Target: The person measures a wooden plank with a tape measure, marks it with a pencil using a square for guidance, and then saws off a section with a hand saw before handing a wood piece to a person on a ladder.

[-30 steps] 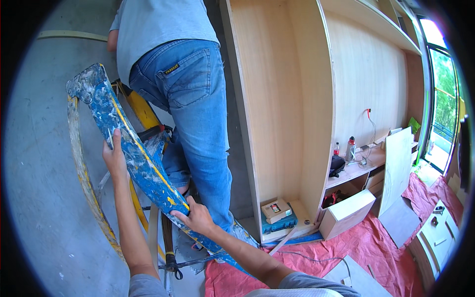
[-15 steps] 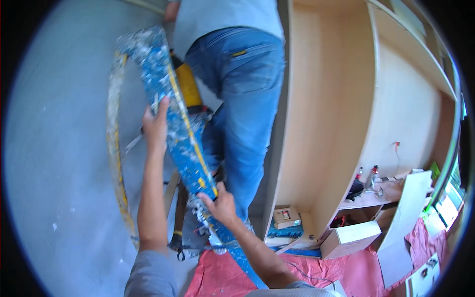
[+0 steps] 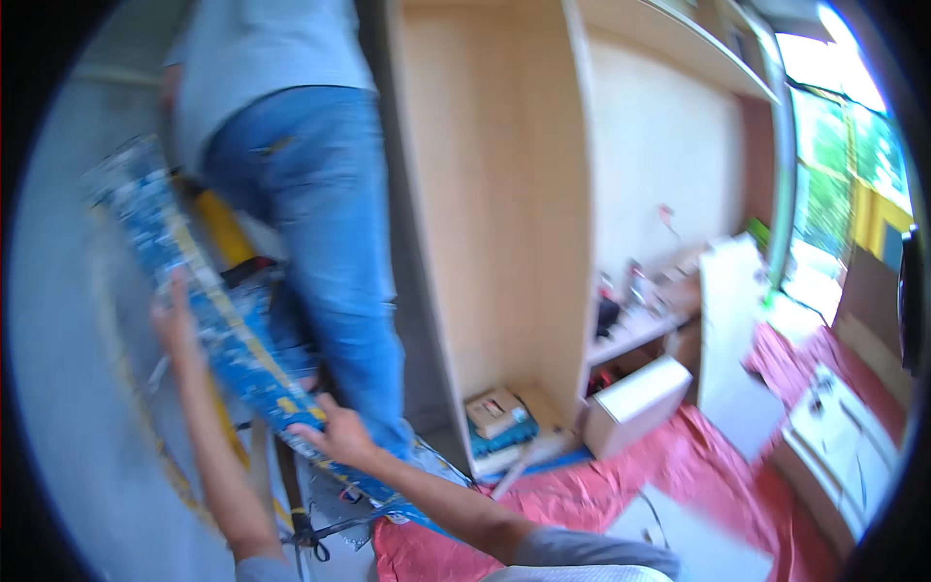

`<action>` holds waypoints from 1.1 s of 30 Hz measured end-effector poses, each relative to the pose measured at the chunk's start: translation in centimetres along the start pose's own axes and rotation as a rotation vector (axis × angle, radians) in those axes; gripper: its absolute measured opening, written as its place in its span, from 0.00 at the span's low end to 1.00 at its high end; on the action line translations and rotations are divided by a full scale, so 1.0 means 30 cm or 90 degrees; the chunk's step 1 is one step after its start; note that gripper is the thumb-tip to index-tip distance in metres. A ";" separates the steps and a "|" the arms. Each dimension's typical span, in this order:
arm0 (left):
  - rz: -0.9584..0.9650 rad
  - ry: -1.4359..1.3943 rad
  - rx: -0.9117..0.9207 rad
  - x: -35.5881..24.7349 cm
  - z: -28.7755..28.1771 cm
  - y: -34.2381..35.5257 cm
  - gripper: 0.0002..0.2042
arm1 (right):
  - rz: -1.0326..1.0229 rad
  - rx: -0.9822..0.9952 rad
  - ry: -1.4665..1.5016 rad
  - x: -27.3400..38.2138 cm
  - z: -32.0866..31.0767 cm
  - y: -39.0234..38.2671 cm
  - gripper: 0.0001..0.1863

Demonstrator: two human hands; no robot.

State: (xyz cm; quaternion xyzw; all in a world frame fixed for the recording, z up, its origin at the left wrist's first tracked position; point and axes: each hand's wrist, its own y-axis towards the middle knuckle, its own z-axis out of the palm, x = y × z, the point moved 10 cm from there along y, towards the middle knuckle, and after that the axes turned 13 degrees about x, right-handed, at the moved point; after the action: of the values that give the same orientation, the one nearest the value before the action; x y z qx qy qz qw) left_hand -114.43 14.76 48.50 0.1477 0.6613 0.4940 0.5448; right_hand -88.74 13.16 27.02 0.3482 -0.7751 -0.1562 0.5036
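Observation:
A blue, paint-spattered stepladder (image 3: 208,310) leans at the left, and another person in blue jeans (image 3: 320,242) and a grey shirt stands on it. My left hand (image 3: 175,320) grips the ladder's side rail higher up. My right hand (image 3: 335,436) holds the same rail lower down, close to the person's foot. The picture is blurred by motion.
A tall light-wood cabinet (image 3: 504,204) stands right of the ladder, with boxes (image 3: 499,417) on its bottom. A white box (image 3: 635,403), white panels (image 3: 732,330) and red floor covering (image 3: 698,466) lie to the right. A bright window (image 3: 844,165) is far right.
The view has swung right and down, so ladder and person now sit further left. Both hands keep their hold on the ladder rail.

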 end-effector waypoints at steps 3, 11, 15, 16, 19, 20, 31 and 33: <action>-0.023 0.089 0.011 0.072 -0.182 0.114 0.29 | -0.033 0.014 0.029 0.041 0.085 0.049 0.32; -0.081 0.049 0.016 -0.006 -0.060 0.039 0.36 | -0.070 -0.007 0.063 0.033 -0.029 -0.035 0.32; -0.168 0.110 0.002 0.024 -0.081 0.042 0.36 | -0.044 -0.003 0.050 0.005 -0.037 -0.027 0.32; -0.131 0.093 -0.002 -0.008 -0.073 0.048 0.36 | -0.055 -0.013 0.043 0.015 -0.032 -0.007 0.32; 0.022 0.141 -0.018 -0.005 -0.249 0.186 0.34 | -0.040 0.010 -0.016 0.104 0.023 0.071 0.34; 0.075 0.280 -0.046 -0.087 -0.264 0.197 0.33 | -0.044 0.010 0.011 0.151 0.011 0.076 0.35; 0.070 0.080 -0.027 -0.196 -0.053 -0.068 0.27 | -0.011 0.057 -0.007 0.088 0.040 0.015 0.33; 0.074 0.090 -0.025 -0.194 -0.046 -0.059 0.27 | -0.014 0.053 -0.011 0.087 0.024 0.024 0.33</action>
State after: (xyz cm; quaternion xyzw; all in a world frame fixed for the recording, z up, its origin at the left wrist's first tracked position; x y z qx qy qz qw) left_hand -112.90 8.98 50.29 0.1397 0.6786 0.5468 0.4701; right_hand -90.32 11.77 28.87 0.3759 -0.7814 -0.1327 0.4802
